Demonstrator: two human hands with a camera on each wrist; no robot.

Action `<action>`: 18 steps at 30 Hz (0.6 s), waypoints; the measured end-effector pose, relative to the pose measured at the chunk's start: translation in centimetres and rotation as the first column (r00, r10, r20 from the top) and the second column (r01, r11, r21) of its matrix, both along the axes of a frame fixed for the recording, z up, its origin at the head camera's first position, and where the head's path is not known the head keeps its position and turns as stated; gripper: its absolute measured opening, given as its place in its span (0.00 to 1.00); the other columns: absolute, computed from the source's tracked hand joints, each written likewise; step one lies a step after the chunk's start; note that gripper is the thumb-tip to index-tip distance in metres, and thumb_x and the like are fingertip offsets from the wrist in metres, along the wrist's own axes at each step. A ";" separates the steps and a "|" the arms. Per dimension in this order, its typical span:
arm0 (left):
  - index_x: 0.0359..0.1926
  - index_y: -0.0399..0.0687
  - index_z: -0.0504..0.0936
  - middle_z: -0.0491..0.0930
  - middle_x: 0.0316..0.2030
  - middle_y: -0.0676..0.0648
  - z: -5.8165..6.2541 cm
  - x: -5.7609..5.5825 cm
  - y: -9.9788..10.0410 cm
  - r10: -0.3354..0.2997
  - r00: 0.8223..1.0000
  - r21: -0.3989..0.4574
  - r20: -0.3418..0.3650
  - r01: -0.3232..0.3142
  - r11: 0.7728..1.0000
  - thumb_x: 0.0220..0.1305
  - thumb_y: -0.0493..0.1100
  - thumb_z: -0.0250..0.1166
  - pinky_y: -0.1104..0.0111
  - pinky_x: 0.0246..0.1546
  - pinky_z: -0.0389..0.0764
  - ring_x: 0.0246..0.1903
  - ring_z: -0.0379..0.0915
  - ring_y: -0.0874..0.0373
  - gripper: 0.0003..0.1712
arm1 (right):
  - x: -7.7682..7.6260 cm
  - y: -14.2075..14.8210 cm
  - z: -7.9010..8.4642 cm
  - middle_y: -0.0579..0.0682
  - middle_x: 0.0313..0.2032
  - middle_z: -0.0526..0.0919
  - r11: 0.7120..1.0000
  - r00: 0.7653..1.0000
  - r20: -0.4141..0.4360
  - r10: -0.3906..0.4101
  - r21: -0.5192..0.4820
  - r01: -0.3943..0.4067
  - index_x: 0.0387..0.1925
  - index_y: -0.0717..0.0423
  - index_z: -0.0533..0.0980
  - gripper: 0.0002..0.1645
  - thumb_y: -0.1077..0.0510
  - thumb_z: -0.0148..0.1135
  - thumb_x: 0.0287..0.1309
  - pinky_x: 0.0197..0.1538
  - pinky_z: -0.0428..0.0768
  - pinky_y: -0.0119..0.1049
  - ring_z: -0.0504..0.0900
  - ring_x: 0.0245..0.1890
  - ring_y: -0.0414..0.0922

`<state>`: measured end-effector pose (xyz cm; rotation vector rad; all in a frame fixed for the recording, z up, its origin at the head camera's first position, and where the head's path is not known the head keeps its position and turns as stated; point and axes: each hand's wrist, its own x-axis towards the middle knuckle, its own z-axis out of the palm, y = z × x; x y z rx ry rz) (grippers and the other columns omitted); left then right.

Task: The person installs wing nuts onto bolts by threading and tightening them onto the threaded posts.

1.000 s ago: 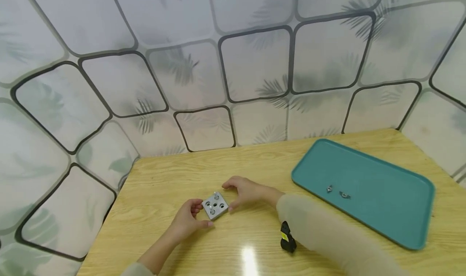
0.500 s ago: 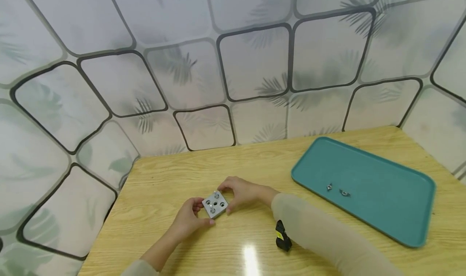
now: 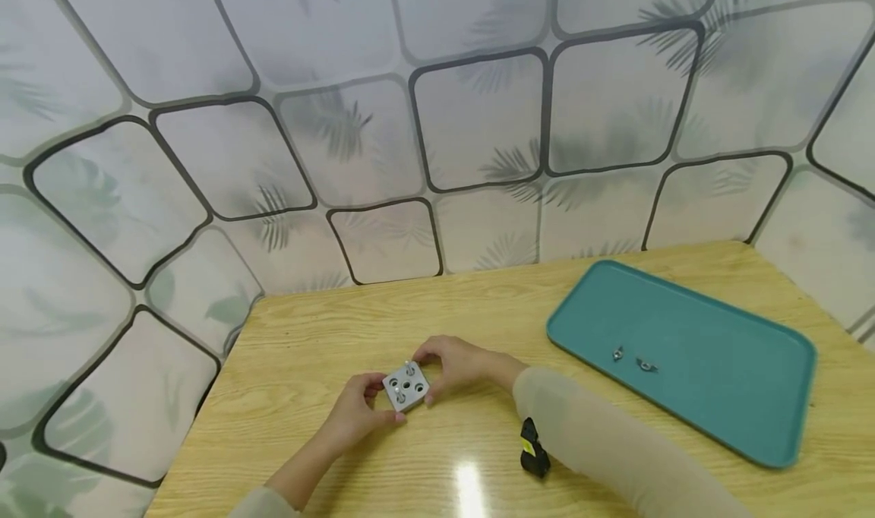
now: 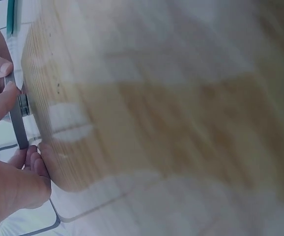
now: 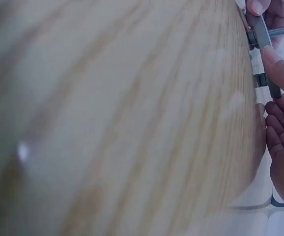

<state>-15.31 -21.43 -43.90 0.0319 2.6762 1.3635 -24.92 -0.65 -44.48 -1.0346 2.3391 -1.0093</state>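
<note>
A square grey metal plate (image 3: 413,395) with several holes sits at the middle of the wooden table, two bolts standing up through it. Side-on in the right wrist view, the plate (image 5: 273,88) rests slightly above the tabletop on the bolt heads, and one threaded bolt (image 5: 282,30) sticks out of its upper face. My left hand (image 3: 352,415) holds its left side between thumb and fingers. Around the opposite side, my right hand (image 3: 458,366) grips it the same way. Fingers of both hands partly cover the plate's edges in the wrist views.
A teal tray (image 3: 711,351) lies to the right, with two small metal pieces resembling wing nuts (image 3: 646,365) near its left edge. Beside my right sleeve is a black device (image 3: 535,451) with a yellow label. Patterned fabric (image 3: 383,146) encloses the table behind.
My right hand has come in left to the plate, its fingers and thumb now on the edges. The left hand keeps its hold, and the plate has barely shifted.
</note>
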 end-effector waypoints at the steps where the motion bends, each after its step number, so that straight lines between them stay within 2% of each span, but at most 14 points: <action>1: 0.56 0.28 0.69 0.71 0.51 0.38 0.0 0.0 0.0 -0.005 1.000 0.005 0.001 0.005 1.000 0.39 0.40 0.79 0.52 0.55 0.70 0.49 0.67 0.49 0.43 | 0.0 0.1 -0.1 0.46 0.50 0.78 1.000 1.000 0.014 -0.004 -0.009 0.004 0.53 0.56 0.75 0.40 0.52 0.80 0.34 0.61 0.68 0.37 0.74 0.52 0.41; 7: 0.57 0.28 0.68 0.69 0.53 0.37 -0.2 0.1 0.0 -0.038 0.999 0.023 0.006 0.038 0.999 0.41 0.41 0.78 0.50 0.56 0.69 0.50 0.67 0.47 0.44 | 0.0 0.4 -0.6 0.44 0.46 0.77 0.999 0.998 0.062 -0.019 -0.040 0.021 0.51 0.55 0.75 0.38 0.54 0.80 0.34 0.57 0.71 0.35 0.75 0.48 0.40; 12: 0.58 0.30 0.68 0.69 0.54 0.37 -0.3 -0.1 0.0 -0.043 0.999 0.009 0.008 0.043 0.999 0.41 0.42 0.78 0.50 0.57 0.69 0.52 0.67 0.47 0.44 | 0.0 0.6 -0.6 0.45 0.45 0.78 0.998 0.999 0.031 0.004 -0.057 -0.002 0.49 0.58 0.75 0.36 0.55 0.80 0.35 0.55 0.72 0.36 0.75 0.46 0.40; 18: 0.57 0.30 0.69 0.69 0.53 0.37 -0.4 -0.5 0.1 -0.037 0.999 -0.002 0.015 0.037 0.999 0.40 0.42 0.78 0.51 0.59 0.67 0.54 0.68 0.45 0.43 | 0.1 0.6 -0.4 0.45 0.44 0.78 0.998 1.000 0.028 -0.013 -0.060 0.015 0.48 0.57 0.76 0.36 0.56 0.81 0.32 0.53 0.73 0.35 0.75 0.46 0.41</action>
